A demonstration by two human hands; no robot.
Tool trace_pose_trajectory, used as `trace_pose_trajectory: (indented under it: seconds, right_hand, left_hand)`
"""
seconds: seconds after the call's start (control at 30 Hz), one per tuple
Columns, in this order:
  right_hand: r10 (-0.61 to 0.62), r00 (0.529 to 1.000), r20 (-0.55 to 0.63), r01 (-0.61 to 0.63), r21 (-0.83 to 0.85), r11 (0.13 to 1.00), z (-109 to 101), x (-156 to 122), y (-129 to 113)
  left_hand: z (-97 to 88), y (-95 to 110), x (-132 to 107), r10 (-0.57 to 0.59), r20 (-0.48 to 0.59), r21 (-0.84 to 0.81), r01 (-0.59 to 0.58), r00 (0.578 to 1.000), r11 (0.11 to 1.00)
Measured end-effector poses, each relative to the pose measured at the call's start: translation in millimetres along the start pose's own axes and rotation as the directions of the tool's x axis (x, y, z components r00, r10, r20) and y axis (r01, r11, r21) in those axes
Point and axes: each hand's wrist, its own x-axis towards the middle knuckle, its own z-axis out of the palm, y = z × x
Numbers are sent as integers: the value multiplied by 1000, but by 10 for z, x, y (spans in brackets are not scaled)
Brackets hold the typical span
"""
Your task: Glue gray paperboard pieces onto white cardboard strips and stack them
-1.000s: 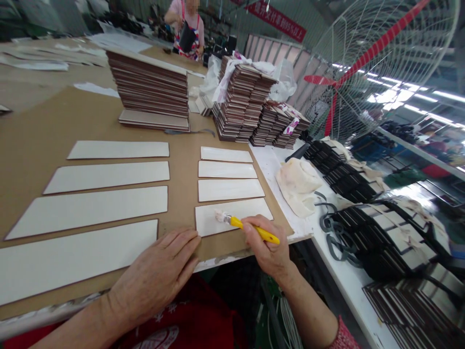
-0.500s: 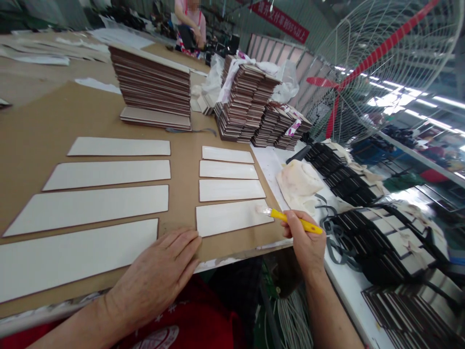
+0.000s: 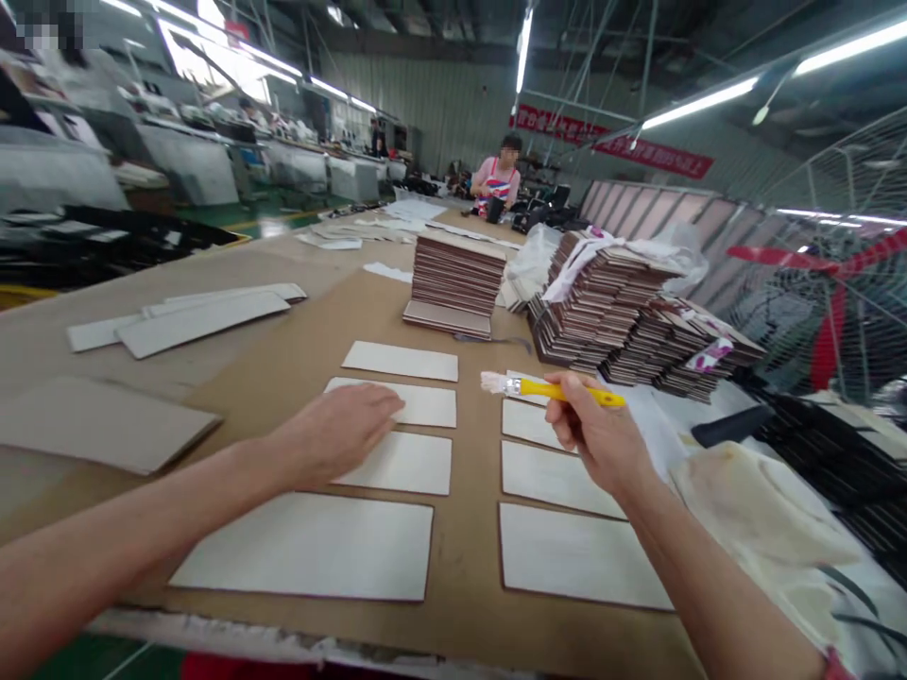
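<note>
My right hand (image 3: pixel 599 434) is closed round the yellow handle of a paintbrush (image 3: pixel 531 387). The brush's pale bristles point left, above the gap between two columns of white flat panels. My left hand (image 3: pixel 340 430) is stretched out flat over the left column, partly covering its middle panels; whether it touches them I cannot tell. The nearest left panel (image 3: pixel 318 548) and the nearest right panel (image 3: pixel 573 552) lie flat on the brown board. My right hand and forearm hide parts of the right column.
Behind the panels stands a stack of brown-edged boards (image 3: pixel 460 279), with taller stacks (image 3: pixel 602 302) to its right. Loose white strips (image 3: pixel 205 321) and a grey board (image 3: pixel 99 420) lie at left. A cream cloth (image 3: pixel 765 515) is at right. A person (image 3: pixel 496 179) stands at the far end.
The view has swung left and up. My left hand has moved from the near edge to over the left panels. My right hand has lifted the brush off the nearest right panel and moved it farther back.
</note>
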Motion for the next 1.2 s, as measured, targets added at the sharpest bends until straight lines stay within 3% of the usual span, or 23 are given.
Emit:
trace_pose_trajectory:
  seconds: [0.1, 0.17, 0.23, 0.43, 0.63, 0.93, 1.2]
  right_hand:
    - [37, 995, 90, -42, 55, 998, 336, 472, 104]
    - [48, 988, 145, -54, 44, 998, 577, 729, 190]
    - [36, 982, 183, -39, 9, 999, 821, 942, 280]
    - [74, 965, 252, -68, -34, 997, 1457, 1370, 523]
    - [141, 962, 232, -145, -1, 989, 1853, 1632, 701]
    - [200, 960, 195, -210, 32, 977, 2097, 1760, 1017]
    - [225, 956, 189, -227, -10, 974, 2170, 1761, 1091]
  left_hand:
    - [156, -646, 100, -161, -24, -34, 160, 987, 987]
    - [259, -882, 97, -226, -38, -42, 224, 973, 974]
    - [333, -988, 70, -261, -49, -43, 259, 964, 965]
    - [411, -1041, 36, -336, -62, -71, 332, 940, 941]
    - [456, -1027, 6, -361, -96, -92, 353, 928, 931]
    - [483, -988, -21, -383, -137, -85, 374, 913, 923]
    - [482, -970, -28, -389, -139, -71, 383, 911, 921]
